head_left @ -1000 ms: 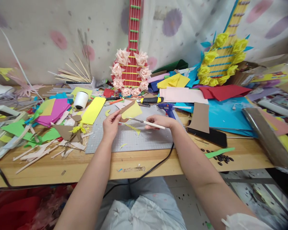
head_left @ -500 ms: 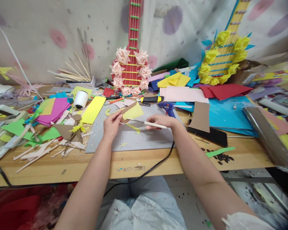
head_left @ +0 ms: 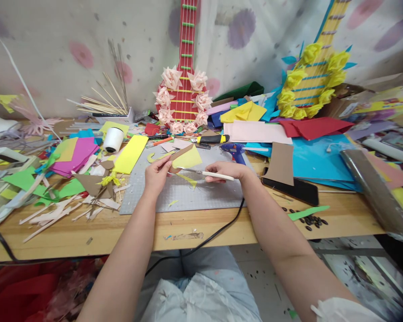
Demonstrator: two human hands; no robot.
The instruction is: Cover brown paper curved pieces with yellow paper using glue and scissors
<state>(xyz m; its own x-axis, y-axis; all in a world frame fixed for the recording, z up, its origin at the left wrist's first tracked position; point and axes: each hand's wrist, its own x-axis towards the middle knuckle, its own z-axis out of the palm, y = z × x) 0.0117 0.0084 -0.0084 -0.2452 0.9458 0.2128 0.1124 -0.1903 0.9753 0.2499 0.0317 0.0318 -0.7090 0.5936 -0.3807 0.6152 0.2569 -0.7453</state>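
My left hand [head_left: 156,175] pinches a brown foam-like piece [head_left: 181,155] by its near left end, above the cutting mat [head_left: 144,197]. A pale yellow sheet [head_left: 192,157] shows right beside the brown piece; I cannot tell whether the two are joined. Closed around the white handles of a pair of scissors [head_left: 218,175] is my right hand [head_left: 223,170]. The blades point left and reach the lower edge of the brown piece, close to my left fingertips. A thin yellow offcut [head_left: 188,180] lies under the blades.
A blue glue gun [head_left: 233,151] and a yellow-black utility knife [head_left: 211,139] lie behind my right hand. Paper scraps [head_left: 57,208] crowd the left. A phone [head_left: 295,190] and small black beads [head_left: 314,220] are at right. A red paper guitar [head_left: 184,96] stands behind.
The brown piece has tilted slightly in my left hand, so more of its face shows. Both hands and the scissors stay almost where they were.
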